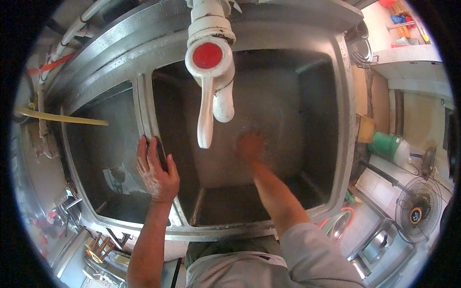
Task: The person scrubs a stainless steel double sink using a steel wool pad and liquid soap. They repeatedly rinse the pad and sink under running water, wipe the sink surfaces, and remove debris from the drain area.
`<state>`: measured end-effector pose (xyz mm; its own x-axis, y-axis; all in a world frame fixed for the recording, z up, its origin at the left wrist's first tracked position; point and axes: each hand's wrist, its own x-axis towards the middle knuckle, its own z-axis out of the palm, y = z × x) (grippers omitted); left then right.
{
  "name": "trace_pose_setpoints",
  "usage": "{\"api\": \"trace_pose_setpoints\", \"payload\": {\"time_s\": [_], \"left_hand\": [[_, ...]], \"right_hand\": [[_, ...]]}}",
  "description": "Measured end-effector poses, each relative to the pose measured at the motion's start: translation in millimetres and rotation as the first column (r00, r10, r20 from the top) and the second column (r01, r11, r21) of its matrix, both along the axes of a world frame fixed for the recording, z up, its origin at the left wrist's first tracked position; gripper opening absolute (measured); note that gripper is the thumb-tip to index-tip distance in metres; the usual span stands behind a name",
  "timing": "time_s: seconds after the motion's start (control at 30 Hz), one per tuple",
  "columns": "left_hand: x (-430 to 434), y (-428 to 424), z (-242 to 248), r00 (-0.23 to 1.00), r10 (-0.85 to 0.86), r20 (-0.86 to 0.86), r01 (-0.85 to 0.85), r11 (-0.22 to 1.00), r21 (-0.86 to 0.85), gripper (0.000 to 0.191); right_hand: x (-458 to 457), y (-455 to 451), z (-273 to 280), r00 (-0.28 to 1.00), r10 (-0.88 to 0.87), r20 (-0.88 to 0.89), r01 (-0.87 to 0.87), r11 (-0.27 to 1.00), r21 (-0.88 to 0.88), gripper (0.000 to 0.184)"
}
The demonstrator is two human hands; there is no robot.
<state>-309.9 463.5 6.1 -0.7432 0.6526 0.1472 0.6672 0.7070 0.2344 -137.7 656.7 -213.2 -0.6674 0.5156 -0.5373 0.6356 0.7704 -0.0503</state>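
Note:
Before me is a stainless-steel double sink [343,118]. My left hand [156,171] rests on the metal divider [144,108] between the two basins, fingers a little apart and nothing held. Whitish residue marks the back of it. My right hand [251,145] reaches low into the larger right basin [216,162], seemingly in cloudy water. Its outline is blurred, so its fingers and anything under them cannot be made out. A white tap [224,79] with a red-capped lever [205,122] hangs over this basin, above and left of that hand.
A yellow hose [68,117] extends over the left basin, where a pale patch [122,180] shows low down. White pipes [72,34] run along the far left. To the right are a standing fan [417,212], a green container [383,144] and metal bowls [339,226].

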Motion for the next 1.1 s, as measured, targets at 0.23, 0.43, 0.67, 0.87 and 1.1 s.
{"api": "trace_pose_setpoints", "payload": {"time_s": [0.23, 0.43, 0.67, 0.87, 1.1], "left_hand": [[0, 6, 0, 0.999, -0.036, -0.007, 0.036, 0.999, 0.031, 0.059], [1, 10, 1, 0.999, -0.052, -0.005, 0.052, 0.998, 0.029, 0.058], [2, 6, 2, 0.999, -0.033, 0.018, 0.033, 0.999, 0.022, 0.058], [1, 18, 0, 0.997, -0.062, 0.038, 0.059, 0.996, 0.073, 0.058], [0, 10, 1, 0.999, -0.051, -0.010, 0.052, 0.996, 0.073, 0.058]], "right_hand": [[12, 19, -16, 0.997, 0.071, 0.040, -0.061, 0.978, -0.201, 0.034], [6, 8, -24, 0.995, -0.088, 0.042, 0.090, 0.995, -0.031, 0.032], [4, 33, -18, 0.985, -0.150, 0.084, 0.167, 0.951, -0.259, 0.026], [15, 17, -60, 0.990, -0.125, -0.072, 0.107, 0.972, -0.207, 0.029], [18, 5, -41, 0.962, -0.259, -0.086, 0.239, 0.952, -0.188, 0.025]]}}
